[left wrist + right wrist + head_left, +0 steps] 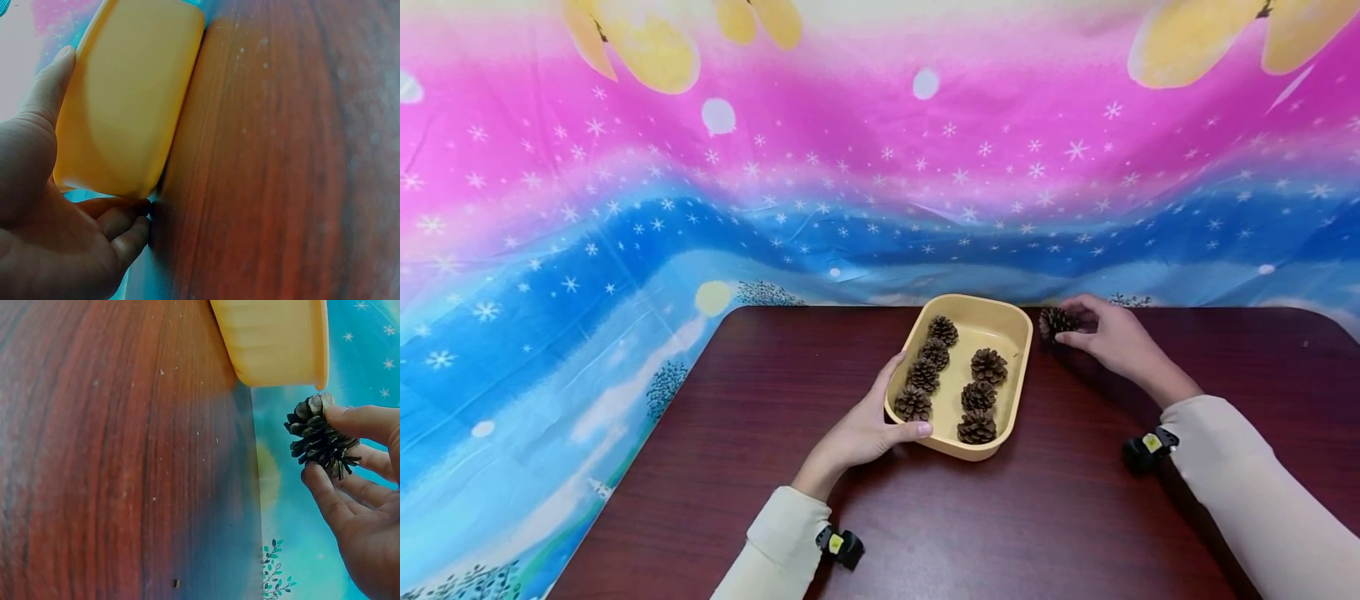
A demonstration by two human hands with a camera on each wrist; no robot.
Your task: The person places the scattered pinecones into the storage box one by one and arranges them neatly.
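Observation:
A yellow rectangular tub [953, 452] sits near the table's far edge, with pine cones in two rows inside it. The left row has several pine cones [922, 376]; the right row has three, among them a pine cone [988, 366] at its far end. My left hand [867, 427] grips the tub's near left corner, thumb over the rim and the other fingers along the outer wall [134, 100]. Just right of the tub, my right hand [1108, 337] pinches another pine cone [317, 434] between thumb and fingers.
The dark red-brown wooden table [737, 383] ends just behind the tub. A cloth backdrop [850, 167] with snowflakes in pink and blue hangs behind it. Black wrist cameras sit on both sleeves, one being the right camera [1144, 454].

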